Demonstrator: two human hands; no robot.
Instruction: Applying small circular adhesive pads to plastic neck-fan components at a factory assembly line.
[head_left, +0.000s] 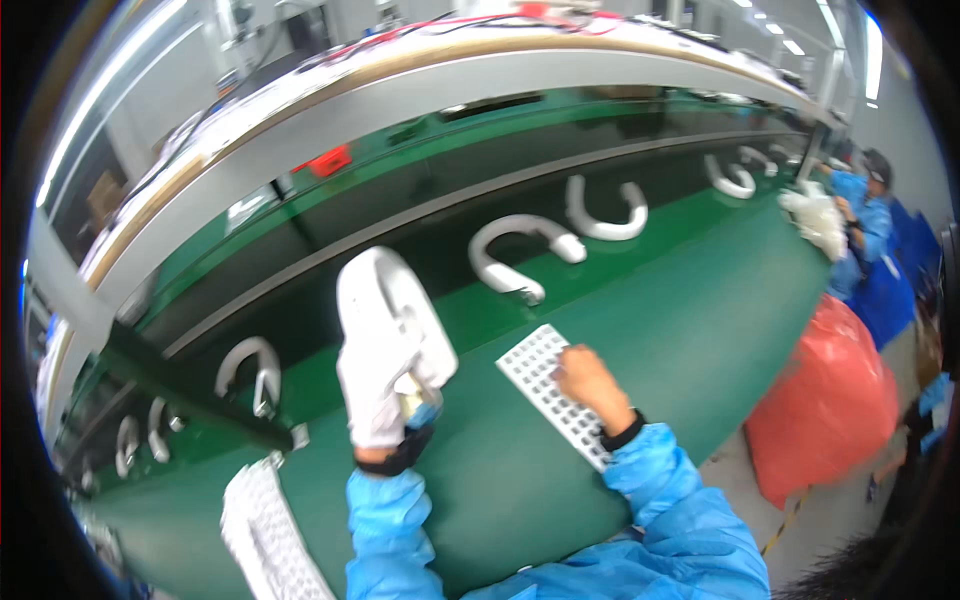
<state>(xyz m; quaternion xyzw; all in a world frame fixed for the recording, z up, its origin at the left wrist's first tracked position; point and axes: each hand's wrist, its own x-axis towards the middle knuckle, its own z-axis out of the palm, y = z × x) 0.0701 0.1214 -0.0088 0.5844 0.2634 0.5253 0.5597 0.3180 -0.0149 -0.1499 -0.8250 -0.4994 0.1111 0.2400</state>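
Above the green counter (480, 450), the left hand (385, 390), in what looked like a white glove, had its fingers closed around a curved white piece (430, 330), holding it raised with its rounded end upward. Both outlines were blurred, so the exact placing of the fingers was hard to make out. To its right, the right hand (592, 382), bare above a dark wristband (623, 430), touched a white sheet (535, 375) patterned with rows of dark squares, which lay slantwise on the counter. Its fingers were curled in at the sheet's right edge; whether they gripped anything could not be told.

Farther back, just beyond the sheet, lay a U-shaped white piece (490, 243), and near it another U-shaped piece (625, 228) with its ends pointing away. A second patterned sheet (275, 540) lay at the lower left. A red plastic bag (820, 400) stood beside the counter at the right, and past it a co-worker in blue (877, 220) was near a pale bundle (820, 222).
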